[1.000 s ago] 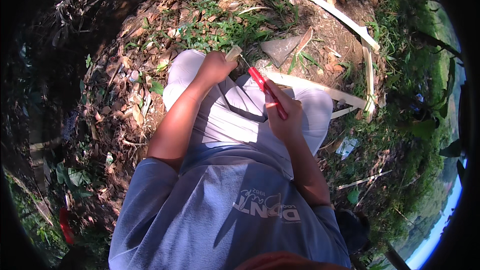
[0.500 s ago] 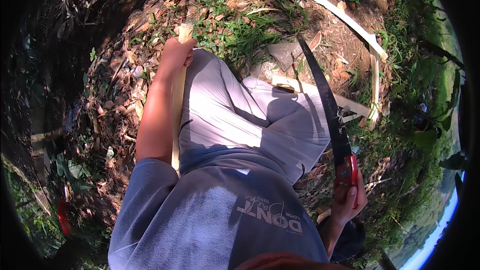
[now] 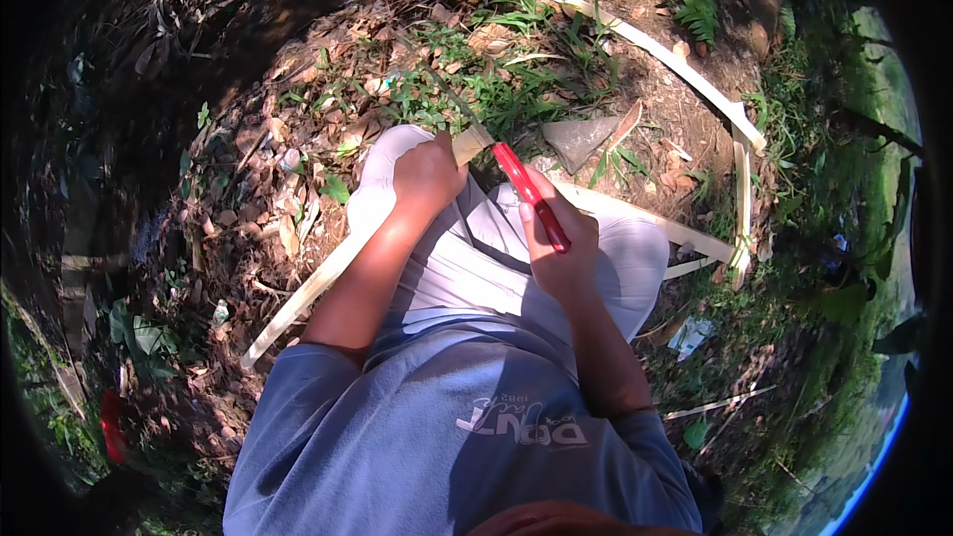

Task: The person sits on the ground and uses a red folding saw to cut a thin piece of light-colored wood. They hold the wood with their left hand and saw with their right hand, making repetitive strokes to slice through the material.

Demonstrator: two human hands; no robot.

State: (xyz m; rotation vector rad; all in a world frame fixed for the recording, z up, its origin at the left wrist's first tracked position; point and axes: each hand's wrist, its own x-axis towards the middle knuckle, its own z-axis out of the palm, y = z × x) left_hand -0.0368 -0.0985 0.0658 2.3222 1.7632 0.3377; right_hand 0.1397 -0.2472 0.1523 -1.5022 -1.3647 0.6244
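Bamboo strip (image 3: 338, 268), pale, long and flat, runs from the person's knees down-left past the left thigh to the leaf litter; its upper end sticks out just above the left hand (image 3: 425, 177). Left hand's grip is closed around the strip near that end, resting on the left knee. Right hand (image 3: 558, 250) sits over the right thigh, grip closed on the red handle of a knife (image 3: 531, 197); the handle points up-left toward the strip's end, nearly touching it. Blade not visible, cannot tell where it lies.

Person sits with knees up in pale trousers (image 3: 476, 258) and a blue-grey shirt (image 3: 437, 427). Between the thighs a narrow gap, little room there. Open ground ahead of the knees: grass patch (image 3: 467, 89), a flat grey stone (image 3: 584, 137) just right of the knife tip. More pale strips (image 3: 635, 40) lie beyond and to the right, curving along the slope edge. Dry leaves (image 3: 268, 169) cover the left side. Red object (image 3: 111, 427) at far lower left, unclear. No containers seen.
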